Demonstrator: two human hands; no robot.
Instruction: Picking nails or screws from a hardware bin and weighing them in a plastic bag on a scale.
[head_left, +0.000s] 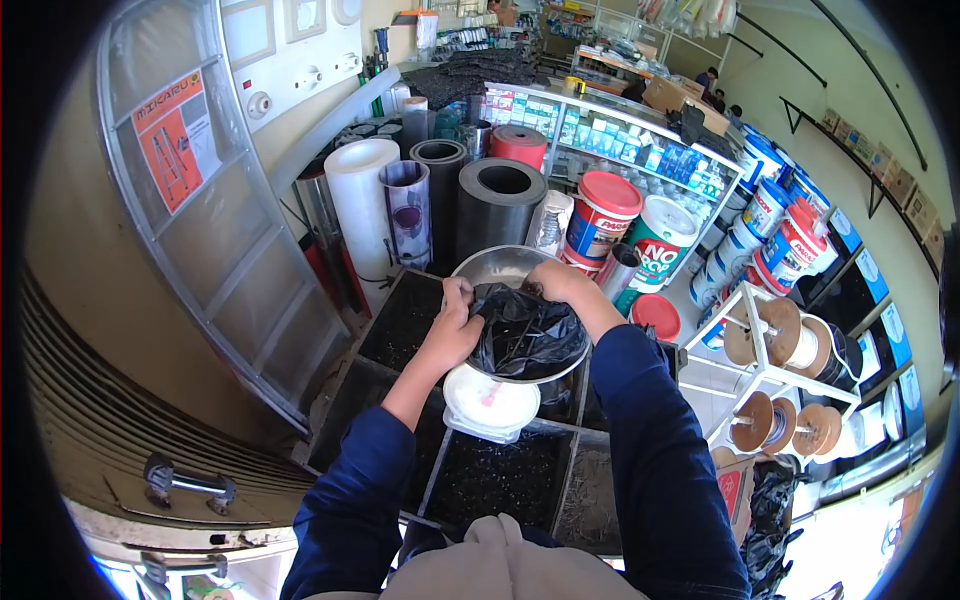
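Observation:
A black plastic bag (529, 341) lies in a round metal pan (491, 262), its mouth facing up and some thin dark pieces showing inside. My left hand (457, 322) grips the bag's left edge, with the thumb toward the opening. At the far right edge of the bag, my right hand (561, 283) has its fingers curled on the plastic; the fingertips are partly hidden. Below the pan sits a white scale-like base (491, 401). It rests on a divided bin (499, 472) whose compartments hold small dark pieces, apparently nails.
An aluminium ladder (247, 300) leans at the left. Upright material rolls (501, 202) and paint buckets (604, 217) crowd the far side, before a glass display case (622, 139). Cable spools (776, 330) hang on a white rack at right. People (709, 79) are in the background.

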